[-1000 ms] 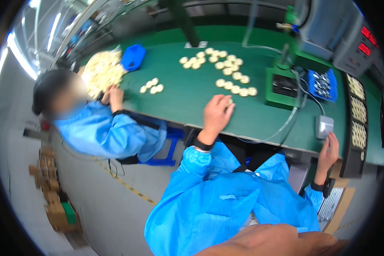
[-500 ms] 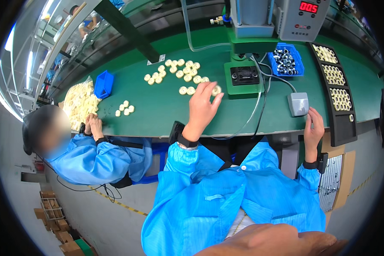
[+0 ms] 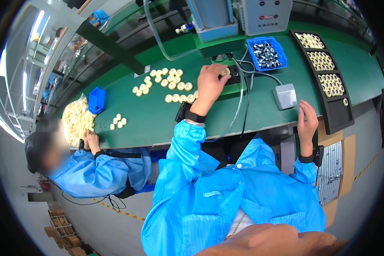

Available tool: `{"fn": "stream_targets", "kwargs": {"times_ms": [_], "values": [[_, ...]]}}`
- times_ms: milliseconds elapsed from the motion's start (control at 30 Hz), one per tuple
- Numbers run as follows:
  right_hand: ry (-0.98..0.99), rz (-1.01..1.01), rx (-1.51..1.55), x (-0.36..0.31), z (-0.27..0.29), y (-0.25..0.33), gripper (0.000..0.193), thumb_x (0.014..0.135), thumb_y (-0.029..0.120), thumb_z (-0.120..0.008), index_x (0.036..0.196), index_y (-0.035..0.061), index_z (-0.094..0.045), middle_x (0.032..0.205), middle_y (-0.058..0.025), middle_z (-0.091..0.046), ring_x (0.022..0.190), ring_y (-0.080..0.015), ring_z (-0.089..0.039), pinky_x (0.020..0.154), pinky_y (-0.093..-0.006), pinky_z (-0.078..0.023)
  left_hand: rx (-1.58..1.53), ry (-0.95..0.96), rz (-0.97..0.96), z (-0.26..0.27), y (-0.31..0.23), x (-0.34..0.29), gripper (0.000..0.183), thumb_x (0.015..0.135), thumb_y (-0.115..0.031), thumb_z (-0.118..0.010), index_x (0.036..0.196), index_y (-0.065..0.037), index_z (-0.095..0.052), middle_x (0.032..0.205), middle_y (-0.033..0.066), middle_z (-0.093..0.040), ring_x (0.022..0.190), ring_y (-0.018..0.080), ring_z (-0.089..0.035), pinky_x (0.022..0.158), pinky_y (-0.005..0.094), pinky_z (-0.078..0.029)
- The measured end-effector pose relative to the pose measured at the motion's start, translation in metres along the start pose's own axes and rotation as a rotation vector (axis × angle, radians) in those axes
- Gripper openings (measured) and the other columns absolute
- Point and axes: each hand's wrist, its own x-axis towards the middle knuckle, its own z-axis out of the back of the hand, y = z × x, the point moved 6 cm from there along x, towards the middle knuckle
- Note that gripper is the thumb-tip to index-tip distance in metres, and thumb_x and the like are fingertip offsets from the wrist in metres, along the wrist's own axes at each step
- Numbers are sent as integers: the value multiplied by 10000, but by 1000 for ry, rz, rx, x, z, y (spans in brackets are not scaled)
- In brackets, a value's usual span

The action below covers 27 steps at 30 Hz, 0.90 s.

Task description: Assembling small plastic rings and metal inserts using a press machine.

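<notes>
My left hand [image 3: 211, 85] reaches into the press and pinches a cream round plastic part [image 3: 225, 72] at the black fixture [image 3: 234, 76]. Its fingers cover some of that fixture. Several more cream round parts [image 3: 173, 98] lie in rows and clusters left of my wrist. My right hand [image 3: 307, 128] hangs by the table's front edge, holding nothing, its fingers loosely stretched. The nearest thing to it is a grey switch pedal [image 3: 285, 96] lying on the green table with a cable attached.
A blue bin [image 3: 266, 53] of metal fittings stands behind the pedal. At right lies a black compartment tray [image 3: 339, 113] with cream parts. Tubes and cables loop down from the press [image 3: 217, 42]. On the left, a co-worker [image 3: 94, 170] handles small pieces near a cream pile [image 3: 77, 119] and an upright blue bin [image 3: 97, 100].
My left hand has moved right and away from me, from the rows of cream parts to the press fixture, carrying one part. The view has shifted; my right hand still hangs by the table edge.
</notes>
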Motion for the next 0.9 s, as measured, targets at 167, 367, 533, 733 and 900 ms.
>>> {"fn": "stream_targets", "kwargs": {"times_ms": [167, 367, 533, 733, 900], "values": [[3, 31, 92, 28, -5, 6, 145, 849, -30, -630, 987, -17, -672, 1040, -163, -691, 960, -318, -663, 829, -364, -519, 30, 50, -17, -7, 3, 3, 265, 759, -144, -758, 1008, -64, -711, 1007, 86, -716, 911, 297, -648, 853, 393, -476], [59, 77, 38, 61, -11, 14, 181, 818, 26, -678, 998, 10, -680, 1045, -167, -687, 971, -333, -654, 838, -390, -525, 228, 90, -166, -5, -20, -1, 264, 817, -139, -707, 1056, -31, -685, 1069, 135, -693, 975, 329, -632, 930, 429, -476], [103, 60, 63, 40, -39, 5, 243, 792, 101, -713, 1025, 38, -683, 1075, -165, -674, 1026, -352, -628, 884, -419, -516, 410, 207, -86, -19, -19, -25, 564, 835, -214, -707, 1338, -55, -508, 1382, 148, -509, 1252, 428, -467, 972, 480, -449], [94, 16, 78, 30, -38, 7, 245, 798, 98, -700, 1034, 33, -682, 1088, -168, -671, 1036, -356, -621, 895, -426, -506, 384, 179, 55, 28, -13, -50, 638, 839, -268, -707, 1396, -80, -458, 1404, 177, -479, 1279, 397, -453, 981, 519, -422], [115, -20, 1, 24, -14, -19, 239, 858, 77, -660, 1089, 16, -667, 1152, -175, -659, 1097, -349, -615, 942, -410, -482, 721, 213, 327, 92, 42, -99, 410, 817, -210, -698, 1200, -92, -616, 1137, 133, -632, 1001, 327, -619, 828, 469, -497]]}}
